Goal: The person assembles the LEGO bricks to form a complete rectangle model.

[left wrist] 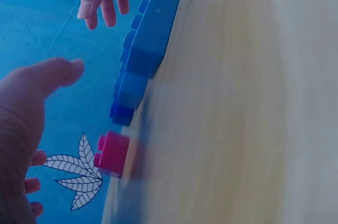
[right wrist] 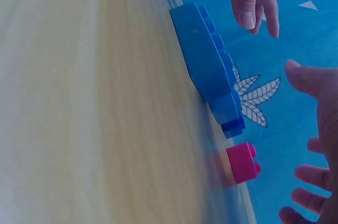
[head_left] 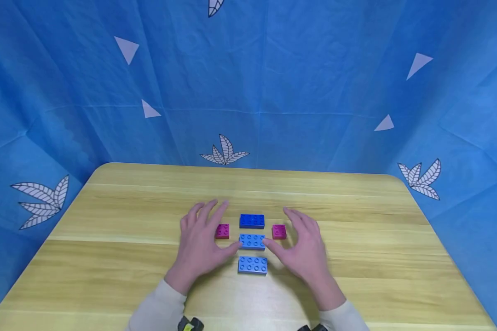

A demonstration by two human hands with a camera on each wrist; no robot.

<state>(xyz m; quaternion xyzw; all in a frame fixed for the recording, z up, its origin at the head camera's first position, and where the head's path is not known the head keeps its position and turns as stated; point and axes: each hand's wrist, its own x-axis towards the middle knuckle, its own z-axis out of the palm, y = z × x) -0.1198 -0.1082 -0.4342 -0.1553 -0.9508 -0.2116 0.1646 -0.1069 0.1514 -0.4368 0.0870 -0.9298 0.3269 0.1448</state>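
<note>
Three eight-stud toy building bricks lie in a column: a dark blue brick (head_left: 251, 221) farthest, a lighter blue brick (head_left: 252, 242) in the middle, another lighter blue brick (head_left: 252, 265) nearest. A small magenta brick (head_left: 223, 231) lies left of the column, partly hidden by my left hand (head_left: 199, 244). Its twin, the right magenta brick (head_left: 279, 232), lies beside my right hand (head_left: 305, 248). Both hands hover over the table with fingers spread and hold nothing. In the head view the thumbs overlap the middle brick's ends; both wrist views show the hands apart from the bricks.
The bricks lie on a light wooden table (head_left: 107, 257) with rounded far corners. Behind it and at both sides hangs a blue curtain (head_left: 314, 82) printed with white leaves and triangles. Dark wrist-worn devices (head_left: 190, 324) show at the bottom edge.
</note>
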